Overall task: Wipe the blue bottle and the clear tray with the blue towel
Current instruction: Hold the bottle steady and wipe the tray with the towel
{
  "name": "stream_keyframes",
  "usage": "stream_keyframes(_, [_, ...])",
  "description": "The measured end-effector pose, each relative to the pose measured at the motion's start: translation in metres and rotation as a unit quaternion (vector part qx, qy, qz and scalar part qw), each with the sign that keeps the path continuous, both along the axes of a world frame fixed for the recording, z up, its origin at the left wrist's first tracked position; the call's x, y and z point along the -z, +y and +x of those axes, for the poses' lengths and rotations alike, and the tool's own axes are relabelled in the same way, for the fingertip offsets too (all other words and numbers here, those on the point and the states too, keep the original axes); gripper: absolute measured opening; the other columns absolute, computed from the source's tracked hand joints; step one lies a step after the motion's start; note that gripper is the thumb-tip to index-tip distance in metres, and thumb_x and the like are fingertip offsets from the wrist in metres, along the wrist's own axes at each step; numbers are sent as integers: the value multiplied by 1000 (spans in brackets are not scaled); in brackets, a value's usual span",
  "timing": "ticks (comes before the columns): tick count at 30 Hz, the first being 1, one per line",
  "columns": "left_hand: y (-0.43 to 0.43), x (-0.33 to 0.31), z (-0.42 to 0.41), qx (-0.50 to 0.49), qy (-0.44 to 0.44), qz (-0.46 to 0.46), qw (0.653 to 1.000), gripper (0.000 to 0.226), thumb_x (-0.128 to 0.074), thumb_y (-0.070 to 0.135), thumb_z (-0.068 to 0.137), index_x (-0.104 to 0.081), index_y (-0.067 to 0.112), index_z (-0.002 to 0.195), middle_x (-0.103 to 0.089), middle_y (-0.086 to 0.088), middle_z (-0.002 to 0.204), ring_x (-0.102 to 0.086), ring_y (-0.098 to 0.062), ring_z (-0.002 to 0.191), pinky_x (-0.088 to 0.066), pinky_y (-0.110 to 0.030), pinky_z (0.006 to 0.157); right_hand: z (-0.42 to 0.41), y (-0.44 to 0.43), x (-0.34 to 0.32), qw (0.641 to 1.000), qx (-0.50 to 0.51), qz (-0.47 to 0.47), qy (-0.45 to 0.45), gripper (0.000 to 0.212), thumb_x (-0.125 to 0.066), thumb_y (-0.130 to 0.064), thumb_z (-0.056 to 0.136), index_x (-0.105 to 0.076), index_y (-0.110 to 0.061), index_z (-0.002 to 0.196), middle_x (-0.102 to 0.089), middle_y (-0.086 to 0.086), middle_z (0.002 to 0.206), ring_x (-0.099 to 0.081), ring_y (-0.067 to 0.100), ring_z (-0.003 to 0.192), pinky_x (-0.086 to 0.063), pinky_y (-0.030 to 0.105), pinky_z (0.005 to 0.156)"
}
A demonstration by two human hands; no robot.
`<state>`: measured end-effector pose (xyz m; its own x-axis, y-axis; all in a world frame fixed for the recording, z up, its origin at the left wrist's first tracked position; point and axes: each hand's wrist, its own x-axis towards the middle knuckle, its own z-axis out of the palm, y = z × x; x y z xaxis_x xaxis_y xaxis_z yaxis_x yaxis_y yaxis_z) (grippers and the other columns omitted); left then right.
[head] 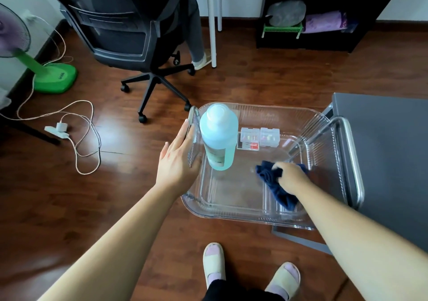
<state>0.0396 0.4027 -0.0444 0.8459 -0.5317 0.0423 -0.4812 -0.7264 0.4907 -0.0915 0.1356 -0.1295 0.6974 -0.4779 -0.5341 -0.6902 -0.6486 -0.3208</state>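
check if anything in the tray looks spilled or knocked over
Nothing stands out: the blue bottle stands upright in the clear tray, no spill shows, and the right hand presses the blue towel to its floor.

- We counted one clear tray point(319, 124), with two metal handles on it, one per side.
- One blue bottle point(218, 136) stood in it.
- Two small clear boxes point(259, 135) sat side by side near the back wall, plus one flat red-and-white packet point(249, 146).
- One blue towel point(275, 185).
- Two bare hands: left hand point(178, 159), right hand point(290, 173).
- Two slippered feet point(250, 268) at the bottom, so two slippers.
- One black office chair point(129, 34); we saw one leg and one slipper of someone sitting in it.
- One green fan point(53, 76).
- One white power strip point(56, 130) on the floor.
- One dark shelf unit point(308, 43) at the back.
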Motion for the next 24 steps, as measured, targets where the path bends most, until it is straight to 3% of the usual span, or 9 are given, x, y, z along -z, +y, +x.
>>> stream_keyframes(3, [1, 1, 0, -3, -1, 0, 1000, 69, -38, 42, 84, -17, 37, 149, -9, 19, 159, -28, -8, 140, -18, -43, 114, 22, 39, 6, 998, -44, 26, -47, 40, -51, -2, 89, -58, -21, 123, -49, 13, 128, -58, 32, 102, -46, 31, 81])
stream_keyframes(5, [1, 0, -1, -3, -1, 2, 1000, 69, -36, 45, 83, -17, 37, 149, -9, 20, 159, -28, -8, 140, -17, -44, 115, 21, 62, 6, 993, -97, 56, -48, 37, -51, -4, 89, -56, -23, 121, -46, 9, 118, -57, 32, 95, -47, 36, 83])
stream_keyframes(9, [2, -2, -3, -2, 4, 8, 1000, 71, -34, 48, 81, -17, 37, 149, -7, 22, 158, -28, -8, 140, -16, -45, 116, -13, 61, 8, 978, -195, 76, 0, 42, -62, -5, 82, -51, -29, 115, -38, 1, 101, -47, 24, 77, -40, 34, 66])
stream_keyframes(11, [2, -2, -2, -1, 2, 6, 1000, 71, -34, 49, 82, -16, 37, 150, -6, 23, 158, -26, -8, 141, -16, -44, 116, -26, 39, 7, 980, -186, 65, 28, 41, -61, -3, 81, -51, -31, 110, -41, 2, 104, -49, 23, 75, -38, 33, 63])
stream_keyframes(13, [0, -3, -2, 4, -3, 3, 1000, 71, -38, 48, 84, -15, 37, 150, -3, 26, 156, -26, -8, 141, -15, -43, 115, -28, 18, 6, 988, -143, 39, 37, 37, -64, -8, 82, -51, -32, 107, -44, 3, 111, -55, 26, 83, -44, 34, 70])
stream_keyframes(17, [0, -1, 0, 0, -3, -1, 1000, 72, -42, 47, 84, -15, 38, 150, -3, 26, 156, -25, -9, 142, -16, -45, 117, -6, 21, 8, 994, -107, -6, 6, 39, -66, -14, 84, -48, -30, 115, -43, 7, 121, -54, 31, 95, -43, 33, 72])
stream_keyframes(20, [1, 0, 0, 0, 1, -3, 1000, 73, -44, 45, 84, -15, 37, 150, -6, 22, 158, -25, -9, 142, -16, -45, 117, 0, 50, 12, 990, -139, 11, -29, 38, -63, -11, 85, -48, -28, 116, -42, 7, 115, -50, 32, 96, -45, 37, 75])
stream_keyframes(24, [2, 0, -1, 1, 3, 4, 1000, 72, -48, 43, 86, -14, 38, 150, -5, 22, 158, -25, -9, 142, -16, -45, 117, -20, 69, 16, 984, -176, 12, -34, 34, -52, -4, 85, -45, -28, 107, -38, 2, 100, -41, 25, 84, -38, 34, 65])
